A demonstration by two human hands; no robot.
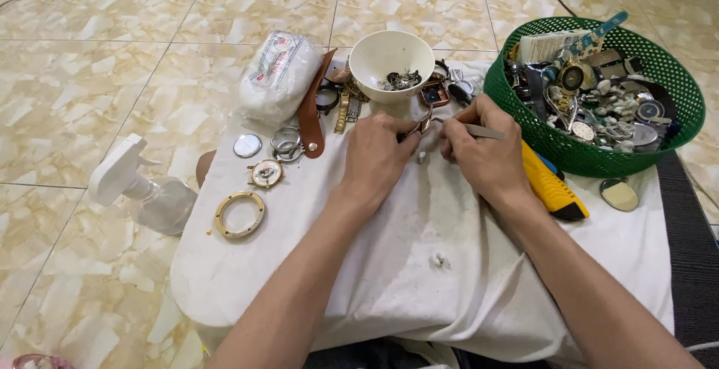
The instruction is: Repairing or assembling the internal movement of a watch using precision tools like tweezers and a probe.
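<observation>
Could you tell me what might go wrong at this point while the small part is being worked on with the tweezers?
The left hand pinches a small metal part that the right hand probes with tweezers; a slip could flick it onto the tiled floor. The white bowl of tiny parts stands just beyond the knuckles and might be knocked. The gold ring lies near the cloth's edge and could roll off.

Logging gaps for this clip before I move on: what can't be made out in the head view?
- Small metal piece in the left hand: mostly hidden by the fingers, too small to identify.
- Tip of the tweezers in the right hand: hidden behind the fingers.
- White bowl contents: too small to tell apart.
- Green basket parts: a jumble, overlapping.
- Pink thing: cut off by the bottom edge.
</observation>
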